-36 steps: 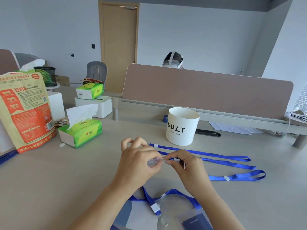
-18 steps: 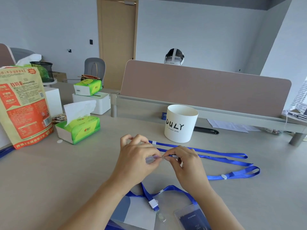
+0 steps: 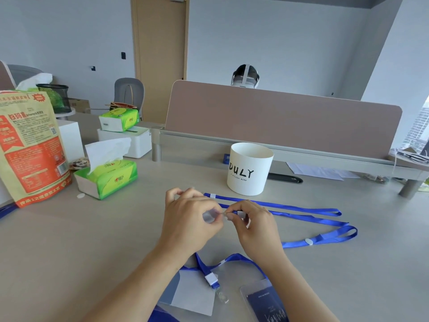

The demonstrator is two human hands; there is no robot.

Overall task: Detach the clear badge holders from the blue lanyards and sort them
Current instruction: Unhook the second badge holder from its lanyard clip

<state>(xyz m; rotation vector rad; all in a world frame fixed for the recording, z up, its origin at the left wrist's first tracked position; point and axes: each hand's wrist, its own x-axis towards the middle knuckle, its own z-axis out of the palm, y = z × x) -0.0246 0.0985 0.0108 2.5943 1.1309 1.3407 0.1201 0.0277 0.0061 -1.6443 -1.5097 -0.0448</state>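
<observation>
My left hand (image 3: 189,225) pinches a small clear plastic strap (image 3: 210,216) at the middle of the desk. My right hand (image 3: 253,225) pinches the white-clipped end of a blue lanyard (image 3: 308,219) that trails away to the right. The two hands touch at the fingertips. A second blue lanyard (image 3: 204,267) lies under my wrists, its white clip beside a clear badge holder (image 3: 195,291) with a white card. Another badge holder (image 3: 264,300) with a dark blue card lies at the bottom right. A third lanyard (image 3: 278,205) lies straight behind my hands.
A white cup (image 3: 249,169) marked DULY stands behind the lanyards. A green tissue pack (image 3: 109,177) and an orange bag (image 3: 30,147) stand at the left. A brown desk divider (image 3: 278,119) runs across the back, with a person's head behind it.
My hands stay pinched together at the lanyard clip. The view has tilted up a little, so the desk items sit lower in frame.
</observation>
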